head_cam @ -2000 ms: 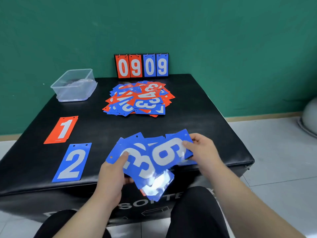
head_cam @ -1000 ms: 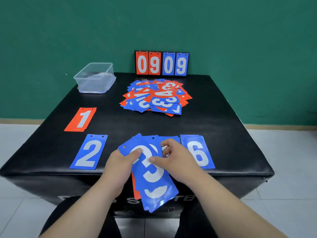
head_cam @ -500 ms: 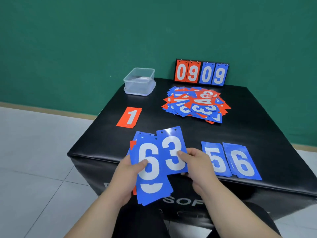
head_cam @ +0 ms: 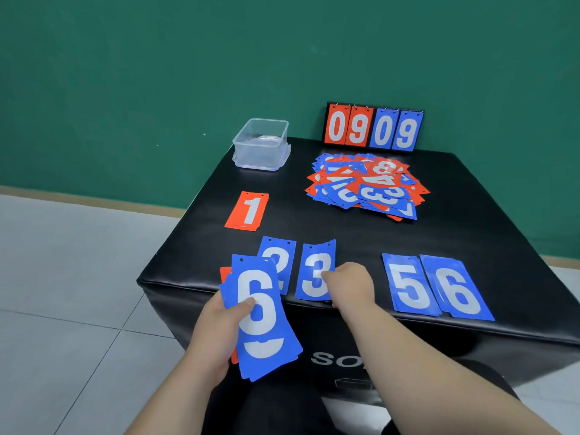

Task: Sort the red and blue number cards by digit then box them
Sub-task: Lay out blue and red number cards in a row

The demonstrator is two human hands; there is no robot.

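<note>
My left hand (head_cam: 216, 328) grips a small stack of cards (head_cam: 260, 321) off the table's near edge; a blue 6 is on top and a red card edge shows behind. My right hand (head_cam: 351, 284) pinches a blue 3 card (head_cam: 314, 271) that lies near the front edge of the black table (head_cam: 345, 233). A blue 2 card (head_cam: 279, 255) lies just left of it, partly hidden by the held stack. A red 1 card (head_cam: 248, 211) lies farther back left. Blue 5 (head_cam: 408, 285) and blue 6 (head_cam: 456, 290) cards lie at the front right.
An unsorted heap of red and blue cards (head_cam: 367, 186) sits at the back middle. A clear plastic box (head_cam: 262, 144) stands at the back left corner. A scoreboard stand showing 0909 (head_cam: 373, 127) is against the green wall. Tiled floor lies to the left.
The blue 3 has left the held stack and gone down beside the blue 2 under my right hand. The 6 now tops the stack. The camera has come closer to the cards.
</note>
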